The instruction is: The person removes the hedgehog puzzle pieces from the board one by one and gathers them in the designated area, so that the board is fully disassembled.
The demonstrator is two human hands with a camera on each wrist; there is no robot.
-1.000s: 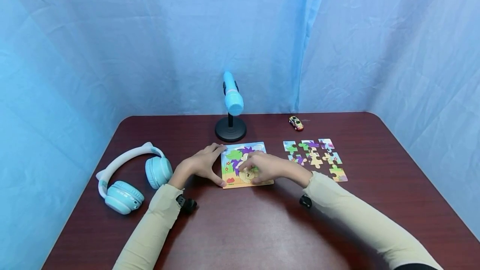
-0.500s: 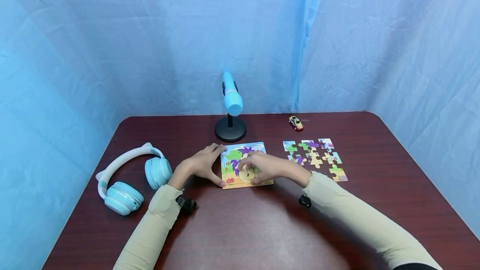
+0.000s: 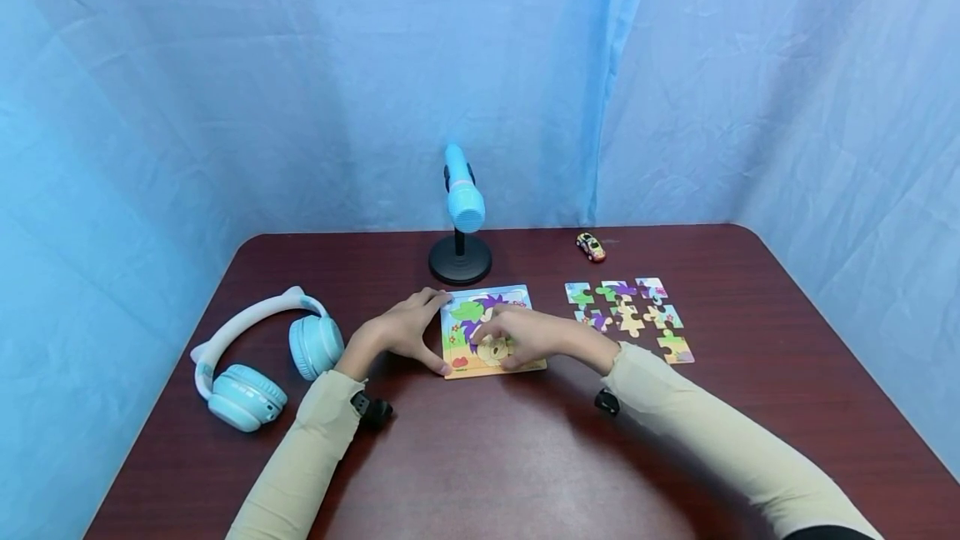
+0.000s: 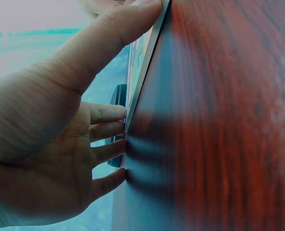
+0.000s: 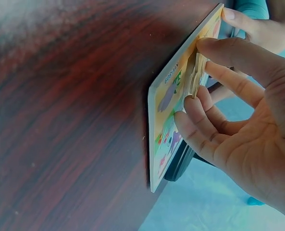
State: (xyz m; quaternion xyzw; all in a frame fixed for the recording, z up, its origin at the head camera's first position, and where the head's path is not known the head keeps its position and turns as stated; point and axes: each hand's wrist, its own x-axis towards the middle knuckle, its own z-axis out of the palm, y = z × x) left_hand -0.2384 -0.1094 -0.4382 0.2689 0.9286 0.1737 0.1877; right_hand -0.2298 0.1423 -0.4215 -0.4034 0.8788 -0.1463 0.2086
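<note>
A square puzzle board (image 3: pixel 459 362) with a printed cartoon character lies flat in the middle of the table. My left hand (image 3: pixel 408 325) rests at its left side, thumb at the near corner and forefinger at the far one. In the left wrist view the fingers of my left hand (image 4: pixel 41 139) are fairly straight and spread along the board's edge. Over the board, my right hand (image 3: pixel 532 333) pinches a puzzle piece (image 3: pixel 495 350) between thumb and fingers. The right wrist view shows the puzzle piece's pale edge (image 5: pixel 195 79) tilted close over the board; my right hand's fingers partly cover it.
Several loose puzzle pieces (image 3: pixel 628 319) lie to the right of the board. Behind it stands a blue microphone (image 3: pixel 467 211) on a black round base (image 3: pixel 461 263). A toy car (image 3: pixel 591 247) sits near the back edge. Blue and white headphones (image 3: pixel 247 397) lie at the left.
Almost nothing differs. My right hand stays over the board with only a slight shift of its fingers, and my left hand keeps its place at the board's left edge.
</note>
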